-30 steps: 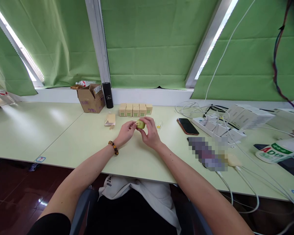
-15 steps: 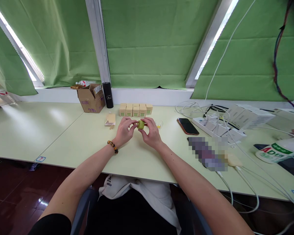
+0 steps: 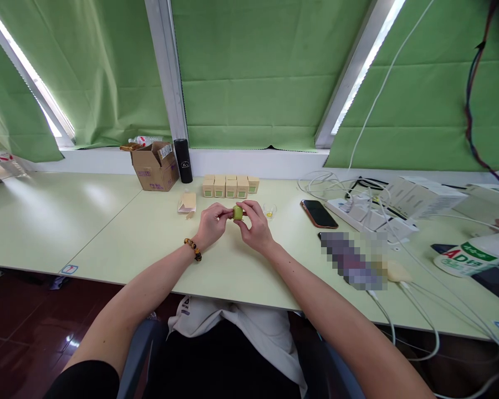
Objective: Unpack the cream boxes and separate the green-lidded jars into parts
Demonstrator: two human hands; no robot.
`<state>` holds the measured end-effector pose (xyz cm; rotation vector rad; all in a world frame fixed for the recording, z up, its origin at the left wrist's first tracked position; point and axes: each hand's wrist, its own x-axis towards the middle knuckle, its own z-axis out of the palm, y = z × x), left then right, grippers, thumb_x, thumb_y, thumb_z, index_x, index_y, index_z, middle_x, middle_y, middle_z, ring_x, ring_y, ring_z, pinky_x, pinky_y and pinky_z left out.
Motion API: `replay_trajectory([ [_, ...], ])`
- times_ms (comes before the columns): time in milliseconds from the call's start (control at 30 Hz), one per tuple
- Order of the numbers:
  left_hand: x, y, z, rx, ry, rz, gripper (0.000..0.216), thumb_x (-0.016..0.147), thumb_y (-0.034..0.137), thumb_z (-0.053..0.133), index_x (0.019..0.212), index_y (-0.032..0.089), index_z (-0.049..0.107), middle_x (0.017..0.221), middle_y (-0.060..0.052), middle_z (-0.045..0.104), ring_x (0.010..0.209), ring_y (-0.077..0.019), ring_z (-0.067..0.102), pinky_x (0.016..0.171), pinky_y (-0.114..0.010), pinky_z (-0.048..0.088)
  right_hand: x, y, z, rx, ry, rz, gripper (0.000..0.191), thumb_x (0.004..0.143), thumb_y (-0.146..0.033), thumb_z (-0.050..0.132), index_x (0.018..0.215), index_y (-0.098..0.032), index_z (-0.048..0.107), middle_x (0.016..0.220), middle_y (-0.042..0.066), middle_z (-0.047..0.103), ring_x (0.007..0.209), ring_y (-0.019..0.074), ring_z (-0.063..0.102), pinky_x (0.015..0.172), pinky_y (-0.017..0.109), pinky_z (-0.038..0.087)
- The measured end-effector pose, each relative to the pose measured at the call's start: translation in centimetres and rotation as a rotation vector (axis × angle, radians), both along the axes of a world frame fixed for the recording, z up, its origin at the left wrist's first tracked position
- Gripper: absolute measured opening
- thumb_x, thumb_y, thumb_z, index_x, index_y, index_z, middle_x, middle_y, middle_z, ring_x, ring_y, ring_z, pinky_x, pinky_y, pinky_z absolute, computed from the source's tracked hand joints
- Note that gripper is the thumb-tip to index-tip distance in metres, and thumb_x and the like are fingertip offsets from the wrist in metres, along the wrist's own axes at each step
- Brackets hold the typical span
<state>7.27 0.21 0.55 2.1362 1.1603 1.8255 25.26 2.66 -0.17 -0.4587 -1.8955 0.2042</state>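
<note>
A small green cylinder-shaped piece (image 3: 238, 213) is held just above the table between my two hands; its exact kind does not show. My right hand (image 3: 254, 224) grips it from the right, thumb below and fingers above. On its other side, my left hand (image 3: 212, 224) pinches at the left end, and the fingertips hide that part. Just right of my right hand is a small clear dish (image 3: 270, 210) with something yellow in it. An opened small cardboard box (image 3: 187, 203) lies beyond my left hand, to the left.
Several small tan boxes (image 3: 225, 187) stand in a row behind my hands. A cardboard carton (image 3: 154, 168) and a black bottle (image 3: 183, 160) are at the back left. Rightward lie a phone (image 3: 319, 214), a power strip (image 3: 370, 220) with cables, and a white bottle (image 3: 468, 256).
Both hands and the green piece have shifted very slightly, the piece a little to the left. The clear dish shows more fully beside my right hand.
</note>
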Motion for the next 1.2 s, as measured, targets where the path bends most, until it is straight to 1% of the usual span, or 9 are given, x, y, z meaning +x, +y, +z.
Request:
replay_trajectory([
  [200,0.0,0.2,-0.1,-0.064,-0.064,-0.030,0.012,0.093,0.023,0.072,0.093,0.025,0.084,0.084,-0.003,0.076,0.078,-0.0160,0.071,0.072,-0.031,0.058,0.2,0.0,0.1,-0.012,0.010,0.022,0.045,0.102,-0.024,0.056,0.147,-0.028,0.054,0.128,0.015,0.056,0.120,0.0289,0.061,0.087,0.046,0.069],
  [267,0.1,0.1,0.0,-0.114,-0.089,-0.038,0.013,0.093,0.025,0.073,0.101,0.025,0.083,0.085,-0.003,0.076,0.078,-0.0159,0.070,0.075,-0.032,0.058,0.2,0.0,0.1,-0.048,0.022,0.030,0.046,0.101,-0.025,0.056,0.147,-0.029,0.054,0.131,0.014,0.056,0.122,0.0289,0.060,0.086,0.045,0.069],
  [333,0.1,0.0,0.2,-0.183,-0.116,-0.051,0.026,0.091,0.026,0.075,0.116,0.024,0.079,0.086,-0.003,0.075,0.080,-0.0162,0.070,0.078,-0.032,0.057,0.3,0.1,0.2,-0.087,0.029,0.028,0.047,0.100,-0.025,0.057,0.147,-0.030,0.055,0.133,0.014,0.055,0.124,0.0292,0.060,0.086,0.044,0.070],
  [433,0.0,0.0,0.4,-0.259,-0.121,-0.082,0.049,0.088,0.026,0.078,0.136,0.024,0.068,0.103,-0.007,0.076,0.097,-0.0199,0.071,0.081,-0.032,0.057,0.5,0.4,0.2,-0.097,0.018,0.006,0.049,0.098,-0.021,0.057,0.146,-0.031,0.056,0.135,0.014,0.053,0.126,0.0297,0.059,0.089,0.046,0.069],
  [500,-0.2,0.1,0.6,-0.284,-0.105,-0.120,0.055,0.089,0.027,0.078,0.142,0.024,0.063,0.120,-0.011,0.073,0.113,-0.0225,0.068,0.087,-0.033,0.058,0.7,0.6,0.2,-0.055,-0.026,-0.007,0.052,0.097,-0.016,0.055,0.147,-0.032,0.056,0.135,0.014,0.054,0.126,0.0301,0.060,0.096,0.051,0.066],
  [633,-0.4,0.4,0.8,-0.361,-0.099,-0.258,0.052,0.091,0.030,0.074,0.141,0.022,0.063,0.125,-0.012,0.072,0.117,-0.0226,0.066,0.099,-0.038,0.057,0.9,0.8,0.1,0.071,-0.146,0.009,0.064,0.095,-0.007,0.049,0.154,-0.031,0.047,0.136,0.015,0.055,0.133,0.0314,0.056,0.110,0.057,0.057],
  [767,-0.4,0.5,0.8,-0.424,-0.137,-0.359,0.049,0.088,0.029,0.076,0.135,0.022,0.068,0.131,-0.012,0.071,0.119,-0.0255,0.066,0.102,-0.044,0.056,1.0,0.7,0.2,0.043,-0.124,0.024,0.070,0.093,-0.003,0.045,0.158,-0.030,0.039,0.145,0.015,0.052,0.139,0.0309,0.053,0.110,0.056,0.059],
  [1000,-0.3,0.8,0.0,-0.447,-0.179,-0.363,0.047,0.079,0.019,0.081,0.125,0.021,0.071,0.135,-0.013,0.067,0.124,-0.0270,0.065,0.109,-0.049,0.055,1.0,0.5,0.6,-0.018,0.047,0.030,0.044,0.098,-0.010,0.044,0.137,-0.027,0.056,0.133,0.014,0.055,0.125,0.0264,0.062,0.099,0.050,0.065],
  [1200,-0.1,0.6,0.0,-0.267,-0.039,-0.231,0.042,0.080,0.010,0.076,0.120,0.022,0.071,0.125,-0.011,0.070,0.114,-0.0242,0.067,0.100,-0.045,0.057,0.8,0.3,0.6,0.050,-0.072,-0.185,0.022,0.098,-0.020,0.055,0.106,-0.026,0.075,0.117,0.012,0.062,0.112,0.0287,0.061,0.092,0.050,0.062],
])
